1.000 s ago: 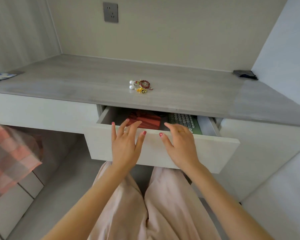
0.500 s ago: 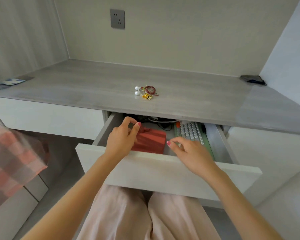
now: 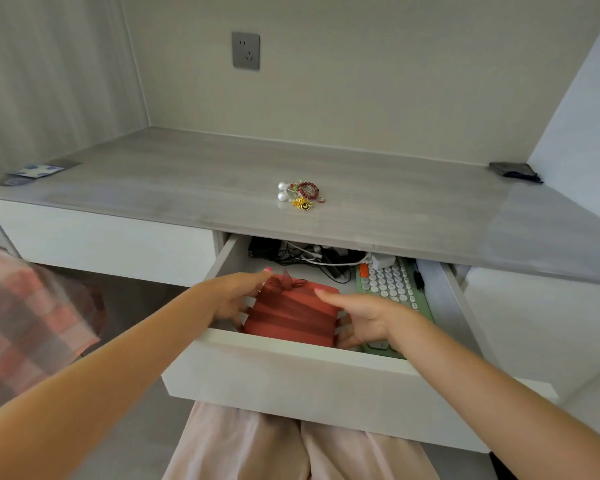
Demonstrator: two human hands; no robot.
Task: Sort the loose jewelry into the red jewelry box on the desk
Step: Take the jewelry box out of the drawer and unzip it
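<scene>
Grey desk [image 3: 187, 188] holds loose jewelry [image 3: 300, 195] mid-surface, unsorted. We've got left hand [image 3: 234, 296] and right hand [image 3: 368, 318] clasping the red jewelry box [image 3: 291, 315] inside the open drawer [image 3: 291, 372]. Box not yet on desk; sorting all remains.

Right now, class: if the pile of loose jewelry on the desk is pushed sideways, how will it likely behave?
The pile of jewelry would probably scatter, being separate small pieces. The round pearls look apt to roll on the smooth desk. The beaded bracelet likely flexes and drags.
</scene>
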